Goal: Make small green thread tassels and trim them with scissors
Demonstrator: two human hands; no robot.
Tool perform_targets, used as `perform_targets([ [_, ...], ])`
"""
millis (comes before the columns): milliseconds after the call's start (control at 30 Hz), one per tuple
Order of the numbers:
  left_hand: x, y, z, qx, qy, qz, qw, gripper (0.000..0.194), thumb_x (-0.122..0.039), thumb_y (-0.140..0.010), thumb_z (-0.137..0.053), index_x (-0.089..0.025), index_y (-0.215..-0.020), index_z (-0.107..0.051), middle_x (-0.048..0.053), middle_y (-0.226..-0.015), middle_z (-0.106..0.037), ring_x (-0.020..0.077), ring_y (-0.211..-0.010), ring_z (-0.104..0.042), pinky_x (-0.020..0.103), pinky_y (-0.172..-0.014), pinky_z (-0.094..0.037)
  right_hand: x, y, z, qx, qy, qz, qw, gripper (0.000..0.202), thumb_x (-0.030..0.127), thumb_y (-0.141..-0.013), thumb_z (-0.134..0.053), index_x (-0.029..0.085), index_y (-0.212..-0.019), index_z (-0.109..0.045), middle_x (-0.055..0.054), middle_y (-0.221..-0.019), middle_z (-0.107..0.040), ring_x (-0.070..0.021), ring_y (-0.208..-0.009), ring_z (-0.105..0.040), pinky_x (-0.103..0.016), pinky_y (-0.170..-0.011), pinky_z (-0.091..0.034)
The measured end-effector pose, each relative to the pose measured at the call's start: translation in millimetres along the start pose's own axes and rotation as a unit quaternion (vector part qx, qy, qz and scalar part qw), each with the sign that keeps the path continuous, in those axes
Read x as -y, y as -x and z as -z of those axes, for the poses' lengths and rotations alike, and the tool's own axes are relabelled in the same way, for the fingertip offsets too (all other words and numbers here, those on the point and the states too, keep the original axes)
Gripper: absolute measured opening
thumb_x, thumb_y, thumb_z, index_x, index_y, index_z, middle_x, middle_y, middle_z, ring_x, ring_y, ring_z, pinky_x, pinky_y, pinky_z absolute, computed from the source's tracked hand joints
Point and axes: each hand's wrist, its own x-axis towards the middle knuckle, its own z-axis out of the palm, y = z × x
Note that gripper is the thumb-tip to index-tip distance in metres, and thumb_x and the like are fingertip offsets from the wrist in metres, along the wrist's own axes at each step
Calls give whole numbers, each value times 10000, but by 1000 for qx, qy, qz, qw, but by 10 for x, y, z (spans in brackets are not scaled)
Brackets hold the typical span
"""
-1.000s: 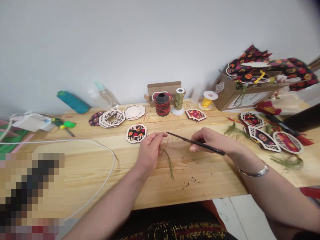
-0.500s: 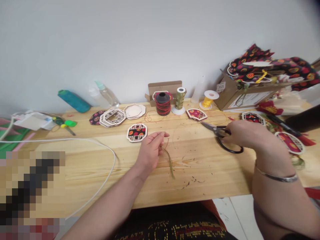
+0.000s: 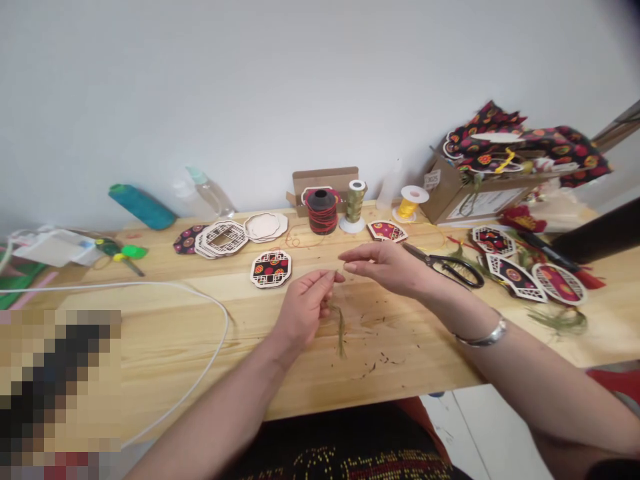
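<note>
My left hand [image 3: 311, 303] is closed, thumb and fingertips pinched together. From it hangs a thin olive-green thread tassel [image 3: 341, 333], its loose strands pointing down over the table. My right hand [image 3: 383, 267] is just to the right, its fingers stretched out toward the left fingertips, with nothing visible between them. Partly behind the right wrist lie black-handled scissors [image 3: 453, 267] on the wood. Left of my left hand rests a wooden-framed floral fabric piece [image 3: 271, 269].
Along the wall stand a red-and-black thread spool [image 3: 323, 213], a green thread cone [image 3: 355, 207] and a yellow thread spool [image 3: 411, 203]. A cardboard box [image 3: 440, 187] holds fabric at right. Several framed pieces [image 3: 559, 283] lie near it. A white cable [image 3: 220, 333] curves at left.
My right hand has left the scissors, which now lie on the table, and moved left beside my left hand. The left hand still holds the tassel.
</note>
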Motion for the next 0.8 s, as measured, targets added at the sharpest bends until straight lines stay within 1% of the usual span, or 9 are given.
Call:
perform_targets([
  [100, 9, -3, -6, 4, 9, 1, 1000, 239, -382, -735, -651, -144, -749, -664, -55, -538, -390, 29, -451, -302, 134, -397, -207, -35, -35, -146, 12, -118, -20, 993, 327, 310, -734, -673, 157, -1022, -696, -65, -874, -723, -172, -837, -646, -334, -808, -489],
  [167, 14, -8, -10, 5, 16, 1, 1000, 224, -368, -721, -665, -145, -734, -649, -56, -533, -401, 30, -449, -306, 136, -398, -210, -58, -34, -204, -5, -154, -24, 988, 318, 304, -672, -727, 157, -954, -717, -58, -835, -714, -159, -792, -636, -320, -767, -492],
  [233, 17, -11, -13, 6, 19, 3, 1000, 218, -359, -707, -676, -145, -713, -634, -56, -529, -409, 32, -448, -307, 139, -398, -209, -83, -31, -246, -32, -157, -5, 987, 263, 294, -628, -759, 159, -852, -736, -57, -830, -701, -149, -765, -622, -298, -723, -485],
  [333, 21, -9, -17, 5, 24, 8, 1000, 234, -364, -691, -684, -140, -683, -617, -53, -536, -421, 31, -449, -310, 143, -400, -211, -115, -29, -290, -63, -149, 28, 986, 149, 268, -632, -752, 164, -737, -738, -40, -753, -681, -131, -699, -608, -270, -655, -474],
  [400, 25, -4, -19, 1, 29, 14, 999, 249, -371, -688, -685, -137, -662, -606, -50, -543, -430, 28, -444, -312, 145, -401, -214, -127, -26, -311, -83, -133, 36, 987, 93, 243, -651, -732, 157, -686, -722, -31, -705, -673, -123, -659, -606, -256, -620, -471],
  [533, 27, 4, -22, 6, 48, 29, 998, 277, -382, -675, -702, -130, -630, -597, -46, -543, -436, 21, -429, -296, 145, -393, -204, -133, -7, -341, -112, -78, 44, 990, 105, 209, -722, -657, 139, -645, -667, -23, -650, -660, -121, -616, -614, -245, -599, -476],
  [667, 3, 1, -25, 29, 94, 46, 994, 279, -385, -686, -697, -116, -744, -651, -57, -526, -386, 20, -429, -257, 139, -389, -169, -141, 10, -356, -121, -29, 57, 991, 131, 191, -786, -569, 147, -675, -620, -23, -660, -662, -132, -631, -627, -254, -615, -479],
  [733, -18, -4, -26, 37, 124, 67, 989, 297, -382, -708, -670, -101, -804, -667, -68, -516, -340, 21, -430, -223, 136, -390, -155, -143, 13, -352, -122, -4, 59, 991, 138, 186, -798, -551, 149, -678, -608, -27, -671, -664, -135, -640, -623, -258, -624, -472],
  [800, -41, -11, -25, 45, 151, 87, 984, 287, -354, -731, -633, -85, -823, -676, -70, -518, -316, 22, -431, -197, 138, -390, -151, -142, 16, -339, -127, 27, 60, 990, 143, 184, -802, -548, 148, -676, -606, -33, -686, -669, -137, -652, -612, -262, -638, -458],
])
